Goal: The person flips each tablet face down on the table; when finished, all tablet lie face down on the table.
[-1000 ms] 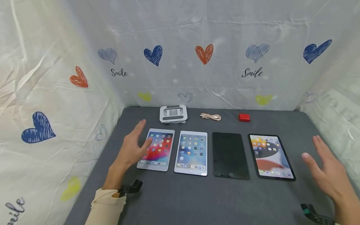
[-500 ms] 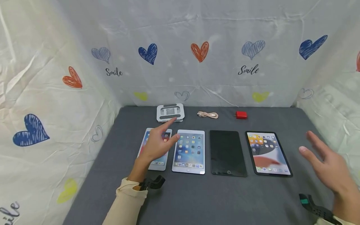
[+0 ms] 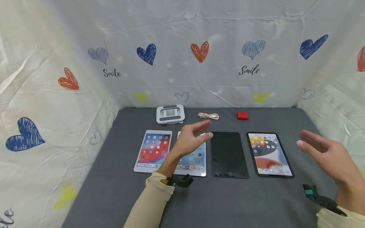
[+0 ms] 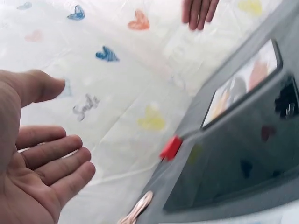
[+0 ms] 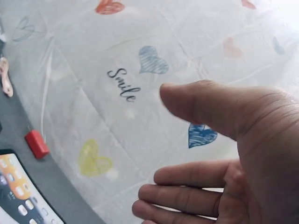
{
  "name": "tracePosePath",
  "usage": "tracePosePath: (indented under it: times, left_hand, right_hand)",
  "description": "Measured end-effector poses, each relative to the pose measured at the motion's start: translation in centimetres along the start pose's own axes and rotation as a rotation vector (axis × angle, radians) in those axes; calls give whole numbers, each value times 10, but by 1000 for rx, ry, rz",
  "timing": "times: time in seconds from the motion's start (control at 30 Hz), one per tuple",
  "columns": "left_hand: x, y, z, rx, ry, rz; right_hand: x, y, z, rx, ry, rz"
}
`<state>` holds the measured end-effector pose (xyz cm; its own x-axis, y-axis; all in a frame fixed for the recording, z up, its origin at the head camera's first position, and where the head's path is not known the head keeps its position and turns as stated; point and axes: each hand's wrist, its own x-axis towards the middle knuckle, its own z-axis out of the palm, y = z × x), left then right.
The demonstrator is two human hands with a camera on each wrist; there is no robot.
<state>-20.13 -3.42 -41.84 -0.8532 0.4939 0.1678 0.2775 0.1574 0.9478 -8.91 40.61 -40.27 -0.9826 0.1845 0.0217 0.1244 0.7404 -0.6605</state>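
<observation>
Left hand (image 3: 190,139) unclasped, over the white-framed rectangular tablet with a blue lit screen (image 3: 196,160).
Fingers straight, thumb apart, grasp free. To its left, white-framed tablet with red-and-blue screen (image 3: 154,150); to its right, black rectangular tablet, screen dark (image 3: 229,155), then black-framed tablet, screen lit (image 3: 270,155), near the right hand (image 3: 328,155), also extended and unladen. Beyond left hand: coiled beige cable (image 3: 208,116), grey desk (image 3: 233,202) beneath.

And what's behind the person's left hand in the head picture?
A white-framed tablet with a blue screen. Its lower part shows past the left hand. The hand covers much of its upper part, so that bit can't be seen.
</observation>
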Motion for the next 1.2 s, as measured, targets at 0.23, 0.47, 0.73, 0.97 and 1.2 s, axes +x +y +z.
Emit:
tracePosePath:
  times: [0.23, 0.47, 0.73, 0.97, 1.2]
  left_hand:
    - [23, -1, 35, -155, -73, -53]
    - [40, -2, 73, -232, -86, -222]
    - [50, -11, 103, -391, -115, -427]
    - [55, -16, 125, -477, -123, -501]
    - [59, -19, 142, -547, -128, -603]
  right_hand:
    - [9, -4, -3, -20, -34, 64]
    - [20, 3, -1, -10, -113, 129]
    - [27, 20, 4, 4, -255, 172]
    - [25, 36, 15, 68, -326, 203]
    - [24, 42, 19, 74, -332, 224]
